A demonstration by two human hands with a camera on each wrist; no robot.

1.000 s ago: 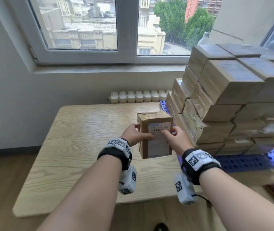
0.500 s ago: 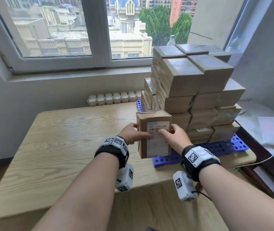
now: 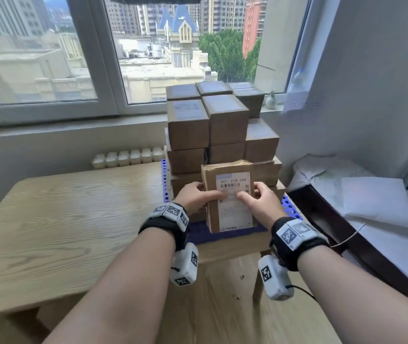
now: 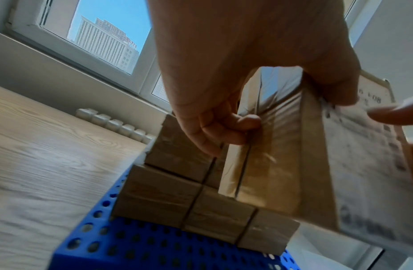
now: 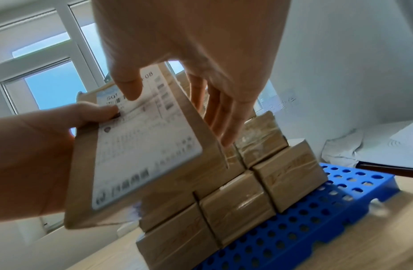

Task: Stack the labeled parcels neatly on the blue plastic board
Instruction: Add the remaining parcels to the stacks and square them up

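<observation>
Brown cardboard parcel (image 3: 229,194) sits clamped between my left hand (image 3: 195,197) and right hand (image 3: 260,202), in front of the tall stack (image 3: 213,125). If I bump it, boxes could fall off the blue board (image 5: 339,197).

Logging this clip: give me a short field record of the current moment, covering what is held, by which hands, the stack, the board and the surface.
held item: labeled parcel, upright, white label facing the camera
left hand: grips the parcel's left side, thumb on the label
right hand: holds the right side, thumb on the label
parcel position: in the air, in front of the stack, above the board's near part
stack: brown parcels in several layers
blue plastic board: perforated, under the stack
surface: wooden table
</observation>
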